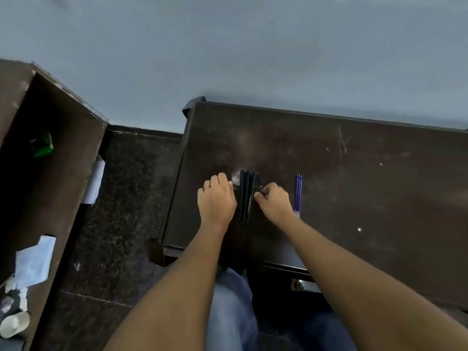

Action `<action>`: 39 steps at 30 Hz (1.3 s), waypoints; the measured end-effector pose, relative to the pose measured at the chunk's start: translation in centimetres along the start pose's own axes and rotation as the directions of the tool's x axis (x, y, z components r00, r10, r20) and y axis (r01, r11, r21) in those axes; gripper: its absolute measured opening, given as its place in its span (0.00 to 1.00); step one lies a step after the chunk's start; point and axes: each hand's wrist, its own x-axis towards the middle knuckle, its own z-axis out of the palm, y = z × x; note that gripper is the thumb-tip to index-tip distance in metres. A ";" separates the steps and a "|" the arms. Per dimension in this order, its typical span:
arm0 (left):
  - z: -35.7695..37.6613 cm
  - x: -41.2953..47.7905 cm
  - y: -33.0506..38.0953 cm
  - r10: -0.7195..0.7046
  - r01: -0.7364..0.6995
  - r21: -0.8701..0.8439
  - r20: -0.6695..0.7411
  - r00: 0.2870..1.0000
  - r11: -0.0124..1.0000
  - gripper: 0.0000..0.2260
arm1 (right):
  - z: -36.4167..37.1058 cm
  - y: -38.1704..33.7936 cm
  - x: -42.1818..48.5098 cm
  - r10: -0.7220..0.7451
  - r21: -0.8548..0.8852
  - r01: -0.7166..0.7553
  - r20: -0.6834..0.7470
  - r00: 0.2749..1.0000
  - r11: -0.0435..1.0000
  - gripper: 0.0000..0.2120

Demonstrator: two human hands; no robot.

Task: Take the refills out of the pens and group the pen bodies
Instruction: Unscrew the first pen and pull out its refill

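Bundle of pen bodies [247,196], flanked by left hand [217,196] and right hand [273,201], fingers curled; hold undetermined.
Refills [298,196] just right of pen bodies; risked rolling one across under uneven squeeze.

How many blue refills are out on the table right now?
3 blue refills, lying side by side on the table just right of the right hand; its wrist may hide another.

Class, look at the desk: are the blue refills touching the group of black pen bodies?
Apart. The head view shows the blue refills lying right of the black pen bodies, with the right hand and bare table between them.
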 end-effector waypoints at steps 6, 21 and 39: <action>4.9 -1.3 -1.1 -0.063 0.063 -0.021 -0.021 0.998 0.998 0.11 | 3.8 2.8 2.4 0.042 0.070 -0.042 -0.009 0.999 0.997 0.16; 11.5 -4.1 -2.0 -0.287 0.250 -0.280 -0.102 0.952 0.927 0.12 | 8.6 6.2 3.2 0.039 -0.251 -0.067 -0.116 0.992 0.966 0.13; 4.6 -9.8 -0.4 0.021 0.326 -0.779 0.398 0.917 0.535 0.12 | 5.9 5.8 -7.4 -0.141 0.539 0.117 0.004 0.990 0.834 0.05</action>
